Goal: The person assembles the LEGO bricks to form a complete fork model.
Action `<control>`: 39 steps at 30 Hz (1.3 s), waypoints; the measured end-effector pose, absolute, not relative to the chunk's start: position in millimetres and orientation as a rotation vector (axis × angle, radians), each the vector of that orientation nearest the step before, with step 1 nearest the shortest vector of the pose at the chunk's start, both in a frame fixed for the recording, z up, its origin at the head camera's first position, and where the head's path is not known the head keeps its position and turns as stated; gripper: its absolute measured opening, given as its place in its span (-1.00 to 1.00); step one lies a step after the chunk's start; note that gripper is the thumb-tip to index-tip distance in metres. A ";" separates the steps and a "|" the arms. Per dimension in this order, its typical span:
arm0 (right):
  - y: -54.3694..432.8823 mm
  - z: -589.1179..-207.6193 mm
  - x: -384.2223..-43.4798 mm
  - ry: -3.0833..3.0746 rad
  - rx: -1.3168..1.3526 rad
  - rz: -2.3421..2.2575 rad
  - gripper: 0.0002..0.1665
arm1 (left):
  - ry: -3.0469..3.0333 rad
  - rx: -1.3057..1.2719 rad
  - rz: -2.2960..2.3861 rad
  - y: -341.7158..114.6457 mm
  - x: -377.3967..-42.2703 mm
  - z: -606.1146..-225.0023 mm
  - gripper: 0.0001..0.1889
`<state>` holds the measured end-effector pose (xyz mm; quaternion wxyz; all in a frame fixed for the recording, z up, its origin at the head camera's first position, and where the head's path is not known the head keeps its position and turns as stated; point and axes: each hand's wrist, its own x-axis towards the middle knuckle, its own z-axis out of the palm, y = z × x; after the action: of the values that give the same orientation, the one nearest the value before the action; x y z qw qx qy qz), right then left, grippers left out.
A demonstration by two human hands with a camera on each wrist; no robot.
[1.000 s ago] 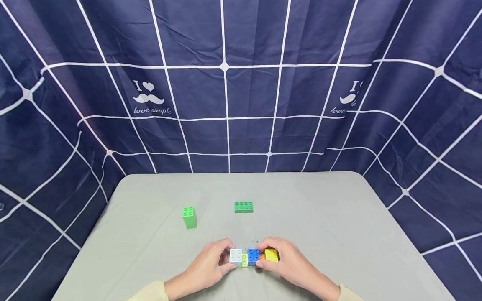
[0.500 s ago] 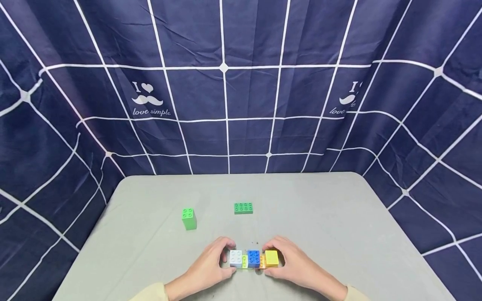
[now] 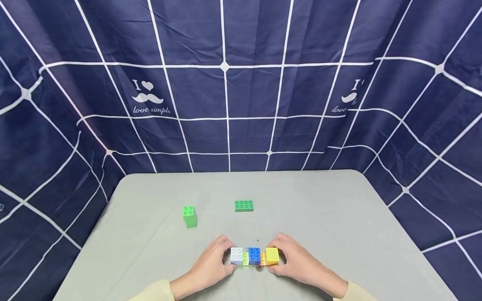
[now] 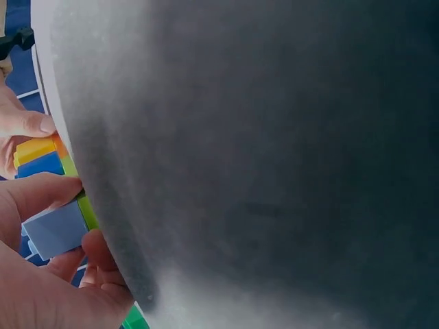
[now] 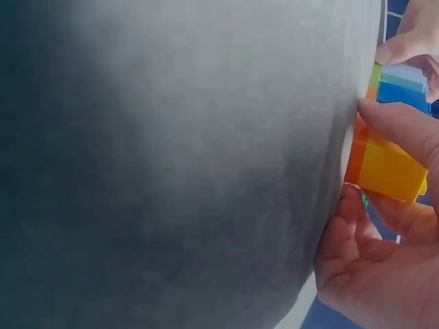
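A joined row of toy building bricks stands on the table in front of me. Its lower layer is a lime brick [image 3: 245, 259] and an orange brick [image 3: 262, 259]. On top sit a pale blue-white brick [image 3: 236, 255] at the left, a blue brick [image 3: 254, 256] in the middle and a yellow brick [image 3: 272, 256] at the right. My left hand [image 3: 211, 264] grips the left end, thumb on the near side and fingers on the far side. With thumb and fingers my right hand [image 3: 299, 262] holds the right end around the yellow brick.
Farther back on the grey table [image 3: 150, 251] stands a tall light green brick [image 3: 190, 217], left of centre. A flat dark green brick [image 3: 244, 206] lies behind the row. Dark blue curtains [image 3: 248, 96] with white lines hang around the back and sides.
My right hand has shifted right, from around the blue brick to the yellow one, leaving the blue and orange bricks uncovered. The left hand stays at the left end.
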<state>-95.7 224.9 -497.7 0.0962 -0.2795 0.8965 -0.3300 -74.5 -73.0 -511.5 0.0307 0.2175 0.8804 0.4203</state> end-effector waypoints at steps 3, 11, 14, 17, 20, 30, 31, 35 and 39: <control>226.9 -496.4 -95.8 2.661 -0.842 -0.982 -0.63 | 2.699 0.653 1.289 -72.0 -76.2 -510.0 -0.66; 227.2 -493.1 -95.8 2.608 -0.817 -1.035 -0.63 | 2.657 0.651 1.335 -75.5 -72.4 -511.3 -0.68; 225.9 -491.2 -95.2 2.592 -0.805 -1.054 -0.63 | 2.646 0.655 1.349 -78.1 -71.5 -511.7 -0.70; 224.6 -488.9 -97.1 2.584 -0.787 -1.083 -0.64 | 2.633 0.663 1.380 -79.4 -73.9 -510.8 -0.70; 224.5 -487.1 -100.9 2.581 -0.764 -1.113 -0.65 | 2.600 0.658 1.456 -79.1 -78.1 -509.3 -0.68; 225.5 -488.0 -126.6 2.569 -0.677 -1.258 -0.62 | 2.558 0.462 1.663 -79.9 -100.4 -503.9 -0.63; 225.2 -488.4 -128.8 2.576 -0.682 -1.263 -0.63 | 2.555 0.452 1.675 -79.8 -102.3 -504.4 -0.63; 222.7 -489.8 -136.4 2.600 -0.715 -1.267 -0.65 | 2.556 0.423 1.715 -79.8 -108.3 -506.9 -0.64; 218.7 -488.9 -144.4 2.610 -0.716 -1.278 -0.64 | 2.575 0.388 1.744 -80.2 -113.3 -507.5 -0.63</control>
<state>-144.4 218.7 -488.9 0.0743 -0.2386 0.8696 -0.4259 -113.3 -80.2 -507.5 0.0036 0.1239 0.8216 0.5565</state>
